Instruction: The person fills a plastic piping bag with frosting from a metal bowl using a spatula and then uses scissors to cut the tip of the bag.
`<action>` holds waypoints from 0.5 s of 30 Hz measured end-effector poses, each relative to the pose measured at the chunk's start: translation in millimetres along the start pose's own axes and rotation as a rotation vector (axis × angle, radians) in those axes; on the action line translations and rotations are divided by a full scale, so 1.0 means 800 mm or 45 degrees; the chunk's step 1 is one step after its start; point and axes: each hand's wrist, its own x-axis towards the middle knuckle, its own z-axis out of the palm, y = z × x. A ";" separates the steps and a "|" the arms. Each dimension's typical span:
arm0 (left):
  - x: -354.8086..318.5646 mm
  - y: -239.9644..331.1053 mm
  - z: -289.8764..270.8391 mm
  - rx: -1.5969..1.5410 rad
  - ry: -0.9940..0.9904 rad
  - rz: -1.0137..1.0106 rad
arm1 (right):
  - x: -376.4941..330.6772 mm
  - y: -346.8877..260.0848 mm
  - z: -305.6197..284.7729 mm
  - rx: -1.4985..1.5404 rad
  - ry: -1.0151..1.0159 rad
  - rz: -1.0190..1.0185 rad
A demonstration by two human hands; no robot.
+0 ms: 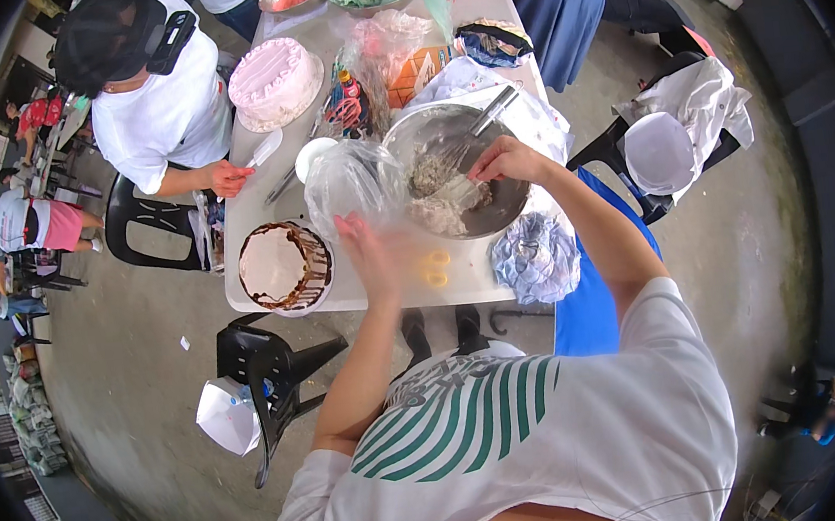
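Note:
My left hand (367,250) is blurred at the fingers and closed on the lower edge of a clear plastic bag (355,181), which puffs up above the table. My right hand (509,161) reaches over a steel mixing bowl (511,213), its fingers closed on what looks like a pale spatula (463,194) coated with frosting. Greyish-white frosting (436,215) lies in the bowl. A whisk (494,110) leans there too, its metal handle over the far right rim. Near the table's front edge, two yellow loops (435,269) resemble scissor handles.
A cake with brown drips (283,268) stands at the front left, a pink cake (275,83) farther back. Crumpled cloth (536,257) lies right of the bowl. At the left, a person (161,104) holds a white spatula (267,147). Black chairs (272,370) flank the table.

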 end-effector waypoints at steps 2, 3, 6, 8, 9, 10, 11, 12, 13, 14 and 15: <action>0.002 0.006 -0.001 0.026 0.003 0.044 | -0.005 -0.009 -0.004 0.033 0.022 -0.013; 0.004 0.008 -0.003 0.044 0.001 0.067 | -0.007 -0.013 -0.005 0.066 0.041 -0.023; 0.010 0.011 -0.008 0.052 -0.015 0.118 | -0.009 -0.018 -0.009 0.007 0.173 -0.049; 0.016 0.007 -0.012 0.104 -0.010 0.142 | -0.014 -0.024 -0.008 -0.360 0.294 -0.202; 0.014 0.004 -0.012 0.132 0.000 0.139 | -0.021 -0.032 -0.005 -0.729 0.410 -0.347; 0.014 0.002 -0.012 0.160 0.009 0.138 | -0.026 -0.040 0.004 -0.726 0.399 -0.343; 0.013 0.001 -0.007 0.204 0.001 0.155 | -0.035 -0.058 0.017 -1.097 0.407 -0.372; 0.012 0.001 -0.003 0.247 -0.007 0.172 | -0.040 -0.067 0.025 -1.469 0.408 -0.399; 0.012 -0.002 -0.003 0.247 -0.006 0.165 | -0.034 -0.047 0.028 -1.603 0.409 -0.539; 0.014 -0.006 -0.006 0.366 -0.008 0.236 | -0.038 -0.056 0.032 -1.605 0.401 -0.542; 0.015 -0.010 -0.009 0.486 -0.009 0.306 | -0.042 -0.065 0.037 -1.640 0.432 -0.624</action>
